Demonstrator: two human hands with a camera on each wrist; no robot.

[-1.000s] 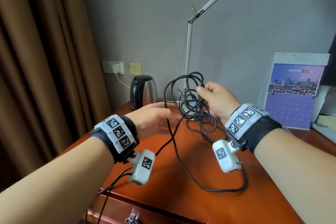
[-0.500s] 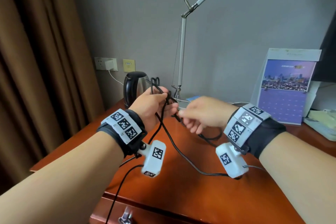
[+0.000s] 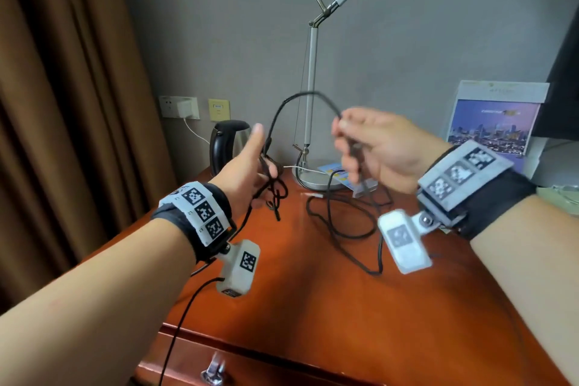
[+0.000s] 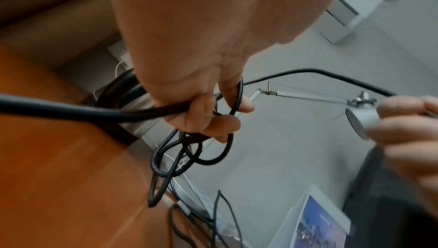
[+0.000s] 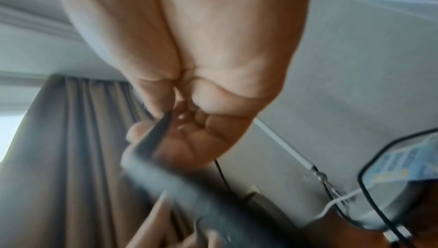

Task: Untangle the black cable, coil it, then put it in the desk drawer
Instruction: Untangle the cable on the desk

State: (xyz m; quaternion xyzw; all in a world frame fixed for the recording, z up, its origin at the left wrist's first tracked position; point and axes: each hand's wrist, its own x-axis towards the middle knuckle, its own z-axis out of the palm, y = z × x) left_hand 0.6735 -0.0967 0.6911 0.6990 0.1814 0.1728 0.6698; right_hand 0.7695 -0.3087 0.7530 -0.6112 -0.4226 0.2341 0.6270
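While the left hand (image 3: 247, 172) curls its fingers (image 4: 208, 115) around tangled loops of black cable (image 3: 300, 95), the right hand (image 3: 380, 147) pinches another stretch. Motion blur obscures the right fingertips (image 5: 140, 130).

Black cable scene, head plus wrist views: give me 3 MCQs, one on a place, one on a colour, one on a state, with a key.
1. Where does the steel electric kettle stand?
A. back left of the desk, below the wall sockets
B. in the drawer
C. right of the calendar

2. What colour is the socket plate beside the white one?
A. red
B. yellow
C. black

3. How is the thin black cable held?
A. lying wholly on the reddish wooden desk
B. gripped by one hand only
C. arched between both hands

Key:
1 A, the kettle sits against the wall at the desk's left rear.
2 B, the plate shows yellow in the head view.
3 C, the left hand grips a tangled bunch, the right hand pinches a strand, and the arch spans them.
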